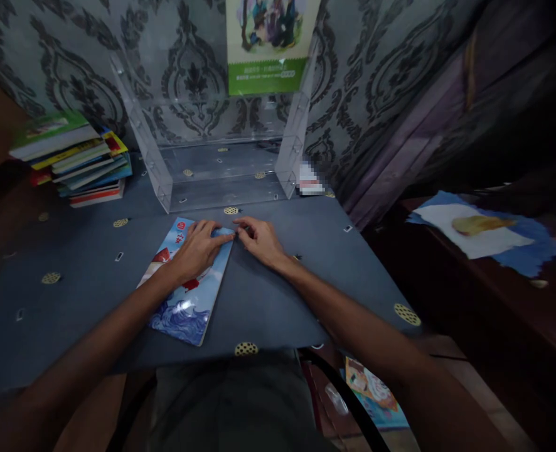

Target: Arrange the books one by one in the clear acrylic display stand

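Note:
A blue picture book with red and white artwork lies flat on the dark blue tablecloth, slightly tilted. Across its upper part rests my left hand, fingers spread, with nothing gripped in it. My right hand is just beyond the book's top right corner, its thumb and index finger curled near that corner with a gap between them. The fingertips of both hands are close together there. Whether the right hand touches the corner cannot be made out clearly.
Behind the hands stands a clear acrylic rack, with a green-edged picture book high in it. Stacked books sit at the back left. Blue and white papers lie on a surface at right. Another book is below the table's front edge.

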### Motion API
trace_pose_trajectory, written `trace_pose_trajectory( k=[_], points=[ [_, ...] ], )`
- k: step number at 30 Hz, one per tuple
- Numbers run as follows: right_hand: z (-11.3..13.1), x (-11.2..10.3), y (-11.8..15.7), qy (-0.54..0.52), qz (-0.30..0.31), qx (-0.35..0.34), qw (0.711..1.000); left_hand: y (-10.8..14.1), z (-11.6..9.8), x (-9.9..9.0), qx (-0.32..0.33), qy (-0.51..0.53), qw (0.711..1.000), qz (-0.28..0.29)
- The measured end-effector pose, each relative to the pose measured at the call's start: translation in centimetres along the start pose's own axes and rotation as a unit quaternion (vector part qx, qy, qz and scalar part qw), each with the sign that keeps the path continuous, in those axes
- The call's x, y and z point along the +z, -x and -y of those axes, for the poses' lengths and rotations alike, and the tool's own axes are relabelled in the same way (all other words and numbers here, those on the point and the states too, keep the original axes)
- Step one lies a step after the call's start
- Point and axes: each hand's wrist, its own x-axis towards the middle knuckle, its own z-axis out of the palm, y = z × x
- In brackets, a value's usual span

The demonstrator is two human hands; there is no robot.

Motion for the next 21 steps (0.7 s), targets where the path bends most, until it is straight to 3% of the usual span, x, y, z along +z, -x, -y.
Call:
trace_pose_trajectory(
  k=[5, 10, 21],
  points=[
    [0.0, -0.1, 0.1, 0.071, 0.012, -0.069, 0.995, 0.4, 0.8, 0.2, 0.049, 0.028, 0.998, -0.032],
    [-0.2, 0.0, 0.1, 0.099, 0.044, -0.092, 0.990, 0.9, 0.8, -0.4, 0.075, 0.062, 0.995, -0.032],
    [-0.7, 0.2, 0.0, 0.122, 0.047, -0.105, 0.986, 4.6, -1.2, -3.7, 0.108, 0.072, 0.991, 0.043]
  ],
)
